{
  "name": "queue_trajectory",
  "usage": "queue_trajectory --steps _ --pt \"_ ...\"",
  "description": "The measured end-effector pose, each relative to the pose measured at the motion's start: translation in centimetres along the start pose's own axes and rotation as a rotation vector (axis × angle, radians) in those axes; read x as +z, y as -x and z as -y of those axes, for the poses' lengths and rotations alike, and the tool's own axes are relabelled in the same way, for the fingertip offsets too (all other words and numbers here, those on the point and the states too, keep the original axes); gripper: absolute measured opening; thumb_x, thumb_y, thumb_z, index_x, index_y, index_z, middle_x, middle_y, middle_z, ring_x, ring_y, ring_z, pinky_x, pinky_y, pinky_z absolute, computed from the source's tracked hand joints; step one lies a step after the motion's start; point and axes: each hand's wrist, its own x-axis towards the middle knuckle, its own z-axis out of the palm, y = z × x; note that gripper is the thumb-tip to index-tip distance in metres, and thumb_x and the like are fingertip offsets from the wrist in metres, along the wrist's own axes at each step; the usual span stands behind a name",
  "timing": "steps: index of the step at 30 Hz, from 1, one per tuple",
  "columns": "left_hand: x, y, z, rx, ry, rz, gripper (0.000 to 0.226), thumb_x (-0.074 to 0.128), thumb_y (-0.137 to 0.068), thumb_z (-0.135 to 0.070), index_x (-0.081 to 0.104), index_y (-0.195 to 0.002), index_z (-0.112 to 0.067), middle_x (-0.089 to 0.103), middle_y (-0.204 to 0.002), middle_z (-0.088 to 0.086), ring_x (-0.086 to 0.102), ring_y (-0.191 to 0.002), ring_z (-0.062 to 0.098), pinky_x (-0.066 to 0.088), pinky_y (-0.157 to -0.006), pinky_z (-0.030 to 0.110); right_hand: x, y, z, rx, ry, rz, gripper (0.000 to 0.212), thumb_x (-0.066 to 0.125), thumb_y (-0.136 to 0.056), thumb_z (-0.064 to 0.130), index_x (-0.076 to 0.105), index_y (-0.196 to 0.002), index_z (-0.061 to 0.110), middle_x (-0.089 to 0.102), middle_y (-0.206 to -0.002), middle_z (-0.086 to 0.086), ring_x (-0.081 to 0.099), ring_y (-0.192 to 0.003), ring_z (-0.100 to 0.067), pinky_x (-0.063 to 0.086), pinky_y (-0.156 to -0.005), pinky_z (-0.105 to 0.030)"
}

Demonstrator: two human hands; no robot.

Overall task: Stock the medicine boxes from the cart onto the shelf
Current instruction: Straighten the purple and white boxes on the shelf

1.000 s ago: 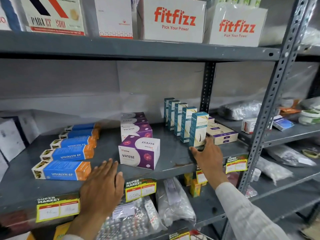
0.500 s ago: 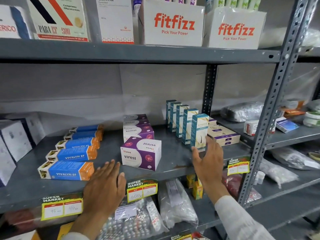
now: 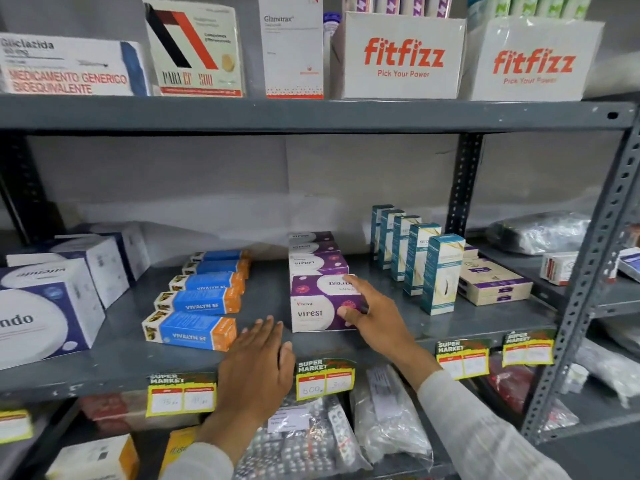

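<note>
On the grey middle shelf (image 3: 450,323) a row of purple-and-white Virest boxes runs front to back. My right hand (image 3: 374,315) rests on the right corner of the front Virest box (image 3: 311,306), thumb on its front face and fingers over its top. My left hand (image 3: 254,362) lies flat, fingers spread, on the shelf's front edge just left of that box, holding nothing. Several blue-and-orange Vivalyn EF boxes (image 3: 194,329) lie in a row to the left. Upright teal boxes (image 3: 441,271) stand to the right. The cart is out of view.
Large white-and-blue boxes (image 3: 45,313) fill the shelf's left end. Flat cream boxes (image 3: 493,284) lie behind the teal row. A grey upright post (image 3: 588,278) stands at right. The upper shelf holds Fitfizz cartons (image 3: 403,57). Yellow price tags (image 3: 323,379) hang along the edge, plastic bags below.
My right hand left the front teal box and moved left onto the front Virest box. The view shifted, bringing the white-and-blue boxes at left further in. My left hand stayed on the shelf edge.
</note>
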Motion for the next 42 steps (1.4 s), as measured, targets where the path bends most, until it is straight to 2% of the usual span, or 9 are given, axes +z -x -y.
queue_trajectory --steps 5,11,18,27,34,37,39,41,42 --pt "0.0 0.0 0.0 0.006 0.014 0.001 0.069 0.018 -0.102 -0.050 0.055 -0.146 -0.013 0.052 -0.155 0.007 0.047 -0.145 0.022 0.027 -0.123 0.038 -0.5 -1.0 -0.4 0.013 0.092 0.014 0.056 0.066 -0.098 0.023 0.046 -0.149 0.032 0.056 -0.131 0.010 0.059 -0.114 -0.012 0.056 -0.101 -0.037" --pt "-0.2 0.1 -0.1 0.008 0.011 0.011 0.070 0.014 -0.102 -0.050 0.048 -0.151 -0.015 0.046 -0.159 0.005 0.040 -0.150 0.020 0.023 -0.126 0.037 0.4 -0.3 -0.4 -0.012 0.269 -0.061 0.056 0.058 -0.098 0.047 0.039 -0.149 0.039 0.061 -0.141 0.004 0.058 -0.124 -0.026 0.055 -0.101 -0.047" --pt "-0.1 0.2 -0.2 0.003 0.028 -0.016 0.067 0.020 -0.101 -0.048 0.059 -0.142 -0.012 0.057 -0.150 0.009 0.052 -0.141 0.024 0.036 -0.121 0.042 -0.3 0.4 1.0 -0.033 0.269 -0.022 0.077 0.044 -0.084 0.064 0.044 -0.151 0.027 0.061 -0.143 0.000 0.061 -0.122 -0.022 0.054 -0.098 -0.037" --pt "-0.1 0.2 -0.2 0.007 0.037 -0.049 0.070 0.016 -0.101 -0.049 0.054 -0.147 -0.013 0.052 -0.154 0.006 0.045 -0.146 0.021 0.031 -0.124 0.040 -0.4 0.7 1.5 -0.014 0.290 0.001 0.063 0.056 -0.095 0.049 0.039 -0.152 0.029 0.059 -0.143 -0.002 0.059 -0.125 -0.024 0.055 -0.101 -0.041" --pt "-0.6 0.3 -0.2 0.010 0.101 -0.023 0.079 0.004 -0.097 -0.055 0.042 -0.154 -0.016 0.040 -0.163 0.003 0.033 -0.153 0.017 0.020 -0.128 0.035 -0.3 0.8 2.1 0.021 0.313 0.024 0.069 0.058 -0.096 0.049 0.029 -0.156 0.033 0.058 -0.145 0.000 0.058 -0.126 -0.021 0.053 -0.105 -0.043" --pt "-2.2 0.9 0.0 -0.012 0.303 -0.067 0.065 0.020 -0.104 -0.055 0.041 -0.155 -0.022 0.042 -0.162 -0.002 0.034 -0.151 0.011 0.022 -0.124 0.029 0.4 1.3 2.4 0.000 0.343 -0.052 0.079 0.062 -0.097 0.042 0.014 -0.159 0.033 0.047 -0.154 0.002 0.050 -0.137 -0.020 0.044 -0.113 -0.041" --pt "-4.4 1.9 1.1 -0.052 0.441 -0.160 0.055 0.034 -0.105 -0.052 0.048 -0.151 -0.026 0.052 -0.154 -0.007 0.046 -0.143 0.006 0.037 -0.115 0.026 1.6 2.0 3.4 -0.101 0.324 -0.216 0.069 0.062 -0.097 0.033 0.028 -0.157 0.027 0.047 -0.154 0.002 0.050 -0.135 -0.016 0.043 -0.107 -0.027" --pt "-6.4 3.3 3.4 -0.089 0.510 -0.287 0.047 0.042 -0.104 -0.048 0.059 -0.143 -0.028 0.070 -0.133 -0.008 0.064 -0.109 -0.006 0.047 -0.093 0.012 3.3 2.6 5.2 -0.284 0.319 -0.338 0.049 0.063 -0.096 0.027 0.050 -0.143 0.021 0.058 -0.141 0.001 0.056 -0.123 -0.012 0.049 -0.098 -0.022" --pt "-7.2 3.9 5.0 -0.115 0.520 -0.342 0.044 0.045 -0.103 -0.046 0.063 -0.138 -0.028 0.076 -0.118 -0.008 0.065 -0.088 -0.007 0.048 -0.081 0.008 4.5 2.7 6.0 -0.381 0.368 -0.362 0.039 0.064 -0.094 0.024 0.059 -0.132 0.019 0.063 -0.132 0.000 0.059 -0.119 -0.014 0.052 -0.098 -0.028"
